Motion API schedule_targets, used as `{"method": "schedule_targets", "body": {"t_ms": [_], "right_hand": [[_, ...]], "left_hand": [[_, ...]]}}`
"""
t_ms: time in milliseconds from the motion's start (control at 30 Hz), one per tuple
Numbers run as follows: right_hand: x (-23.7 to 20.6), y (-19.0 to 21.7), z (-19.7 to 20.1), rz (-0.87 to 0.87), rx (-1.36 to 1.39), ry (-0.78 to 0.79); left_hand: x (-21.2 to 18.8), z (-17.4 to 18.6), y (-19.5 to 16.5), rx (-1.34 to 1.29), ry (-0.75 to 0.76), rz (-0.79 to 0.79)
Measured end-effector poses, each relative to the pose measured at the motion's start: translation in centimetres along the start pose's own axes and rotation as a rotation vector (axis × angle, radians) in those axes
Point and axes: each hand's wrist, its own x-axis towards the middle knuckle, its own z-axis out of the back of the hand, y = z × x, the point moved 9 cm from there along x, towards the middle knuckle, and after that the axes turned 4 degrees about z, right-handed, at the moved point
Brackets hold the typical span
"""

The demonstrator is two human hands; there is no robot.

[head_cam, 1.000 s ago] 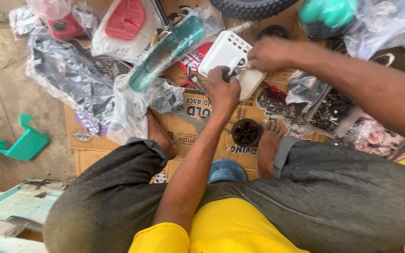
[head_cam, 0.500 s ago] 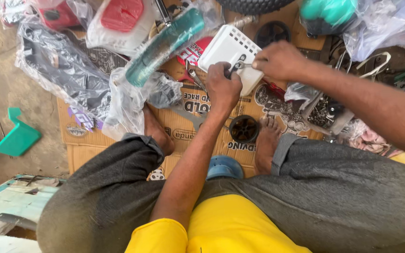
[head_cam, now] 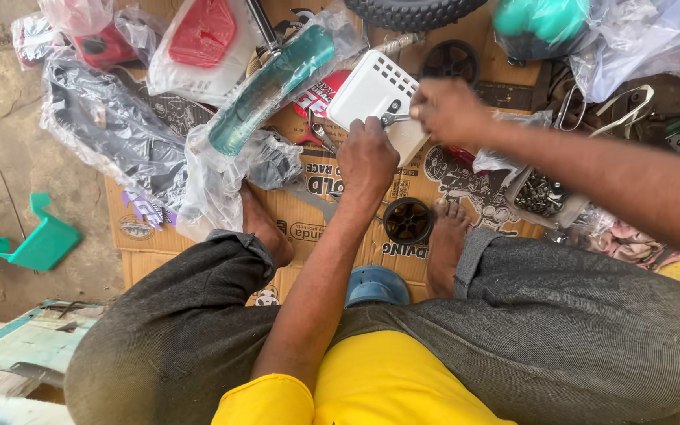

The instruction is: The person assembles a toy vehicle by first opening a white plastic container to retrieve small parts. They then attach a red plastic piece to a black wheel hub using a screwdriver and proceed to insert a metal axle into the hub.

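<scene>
Working a small metal wrench (head_cam: 393,120) at the near edge of the white slotted plastic part (head_cam: 371,93), centre-far on the cardboard (head_cam: 151,252).
I judge slip the main risk: left hand (head_cam: 367,157) clenched on the part's edge, right hand (head_cam: 446,110) pinching the wrench; a jerk could scatter the bag of screws (head_cam: 543,193) at right; open room is tight; pliers (head_cam: 318,132) left, black wheel (head_cam: 408,220) near.

A white plastic basket (head_cam: 371,98) with rows of small square holes lies tilted on the cardboard at upper centre of the frame; a small metal spanner (head_cam: 394,120) rests against its lower right edge
</scene>
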Motion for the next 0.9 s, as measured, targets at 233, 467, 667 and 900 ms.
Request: {"method": "schedule_targets", "body": {"t_ms": [233,467,667,900], "right_hand": [[-3.0,-3.3,-4.4,-0.291,0.594,-0.125],[-0.8,0.4,2.8,0.409,-0.42,-0.19],[3.5,3.2,2.8,0.427,-0.546,0.011],[4.7,2.8,0.9,0.426,-0.6,0.204]], "left_hand": [[0.5,0.1,0.2,-0.082,-0.031,-0.016],[0.4,0.1,0.7,-0.098,-0.081,-0.001],[0.6,0.5,0.6,-0.123,-0.056,0.02],[0.0,1.0,0.1,-0.192,-0.105,0.011]]}}
